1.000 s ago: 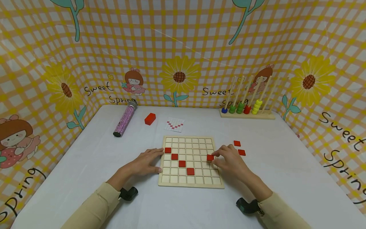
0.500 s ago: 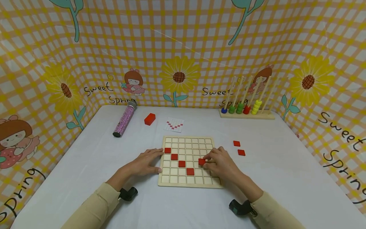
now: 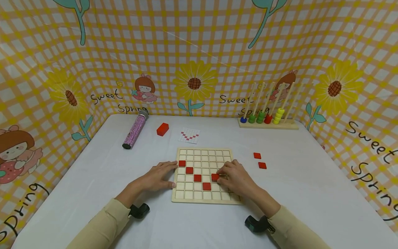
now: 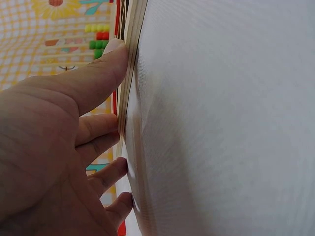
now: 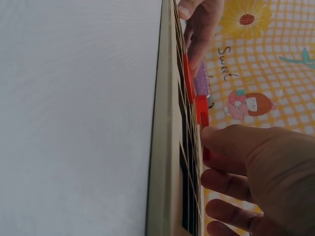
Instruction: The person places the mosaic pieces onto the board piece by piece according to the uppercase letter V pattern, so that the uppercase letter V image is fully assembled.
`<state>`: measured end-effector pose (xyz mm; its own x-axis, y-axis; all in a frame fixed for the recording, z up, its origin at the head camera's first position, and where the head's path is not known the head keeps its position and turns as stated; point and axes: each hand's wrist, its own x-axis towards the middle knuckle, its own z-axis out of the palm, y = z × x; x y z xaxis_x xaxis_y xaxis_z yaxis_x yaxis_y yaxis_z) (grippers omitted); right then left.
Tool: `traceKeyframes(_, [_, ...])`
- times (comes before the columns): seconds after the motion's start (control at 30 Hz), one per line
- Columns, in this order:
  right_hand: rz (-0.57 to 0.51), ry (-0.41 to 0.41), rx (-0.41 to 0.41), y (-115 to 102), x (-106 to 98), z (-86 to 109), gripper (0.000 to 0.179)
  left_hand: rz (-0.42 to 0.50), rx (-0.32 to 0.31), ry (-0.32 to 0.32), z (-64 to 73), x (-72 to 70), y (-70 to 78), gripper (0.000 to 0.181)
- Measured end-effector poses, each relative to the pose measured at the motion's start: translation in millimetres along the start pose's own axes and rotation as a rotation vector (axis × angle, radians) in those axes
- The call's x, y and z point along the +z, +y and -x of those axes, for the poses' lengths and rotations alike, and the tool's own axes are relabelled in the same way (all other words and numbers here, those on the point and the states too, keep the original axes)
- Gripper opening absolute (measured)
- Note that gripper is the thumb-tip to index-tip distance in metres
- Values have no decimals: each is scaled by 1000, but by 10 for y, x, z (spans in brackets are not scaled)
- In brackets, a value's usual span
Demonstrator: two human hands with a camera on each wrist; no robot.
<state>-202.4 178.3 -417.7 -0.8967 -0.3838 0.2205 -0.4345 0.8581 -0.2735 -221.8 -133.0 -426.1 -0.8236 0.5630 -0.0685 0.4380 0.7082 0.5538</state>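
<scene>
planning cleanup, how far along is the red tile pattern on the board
Done: four red tiles sit in a diagonal on the wooden board, apparently one side of the V on the printed card. In hand: the right hand pinches a fifth tile at the board; seated or not is unclear. Remaining: two loose tiles on the white table beside the board, likely for the V's other side.
</scene>
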Motion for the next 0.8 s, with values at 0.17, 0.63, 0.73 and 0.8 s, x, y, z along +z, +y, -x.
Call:
traceKeyframes(0.17, [3, -15, -8, 4, 19, 1, 21, 0, -4, 1, -5, 3, -3, 72])
traceKeyframes(0.63, [-7, -16, -5, 3, 35, -3, 20, -2, -15, -1, -8, 8, -5, 73])
traceKeyframes(0.73, [-5, -15, -2, 6, 38, -3, 20, -3, -15, 0, -8, 10, -6, 73])
traceKeyframes(0.8, [-3, -15, -5, 7, 39, -2, 20, -1, -16, 0, -8, 10, -4, 73])
